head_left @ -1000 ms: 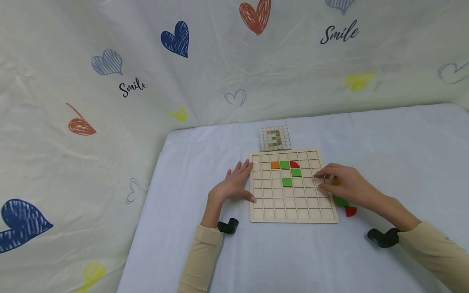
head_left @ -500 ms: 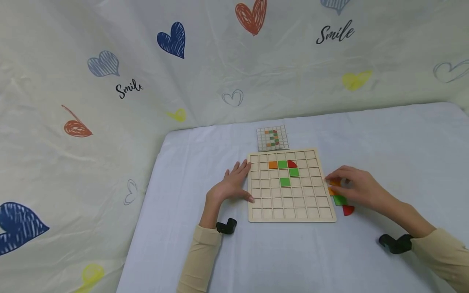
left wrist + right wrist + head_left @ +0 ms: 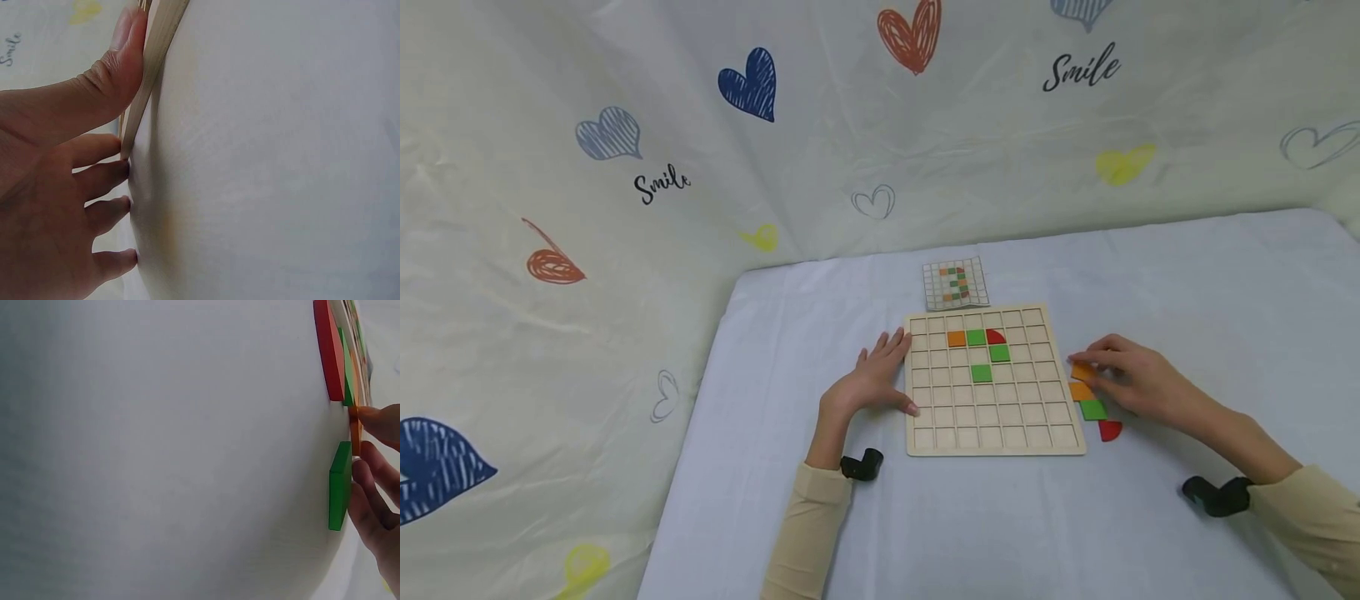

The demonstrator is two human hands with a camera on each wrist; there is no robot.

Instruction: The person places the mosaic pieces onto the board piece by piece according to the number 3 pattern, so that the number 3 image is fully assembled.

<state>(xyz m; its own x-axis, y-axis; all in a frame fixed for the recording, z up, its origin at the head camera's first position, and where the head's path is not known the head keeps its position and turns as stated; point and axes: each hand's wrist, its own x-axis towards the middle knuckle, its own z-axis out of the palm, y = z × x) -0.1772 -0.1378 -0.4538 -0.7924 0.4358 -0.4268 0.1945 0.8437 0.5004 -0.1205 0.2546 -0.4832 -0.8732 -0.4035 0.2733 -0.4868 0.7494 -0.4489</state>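
A wooden grid board [image 3: 947,436] lies on the white-covered table. Five fingers of my left hand [image 3: 867,388] are spread, and the fingertips and thumb touch the board's left edge. Off the opposite edge, my right hand [image 3: 1138,382] pinches an orange tile [image 3: 1082,372] between thumb and fingers; in the right wrist view the orange tile [image 3: 356,430] sits between them. Just below it lie a second orange square [image 3: 1080,392], a green square [image 3: 1093,410] and a red quarter-circle [image 3: 1109,430]. Another green tile [image 3: 339,487], hidden from the head view, lies by my right fingers.
In the board's cells sit an orange square [image 3: 957,338], a red quarter-circle [image 3: 996,337] and several green squares [image 3: 981,373]. Behind the board lies a small pattern card [image 3: 934,292] printed with a coloured figure. A cloth backdrop [image 3: 820,150] rises past the table's far edge.
My right hand has moved right, from over the board's right edge to the loose tiles, and now grips the orange one. The left hand keeps its place; the head view has shifted slightly.
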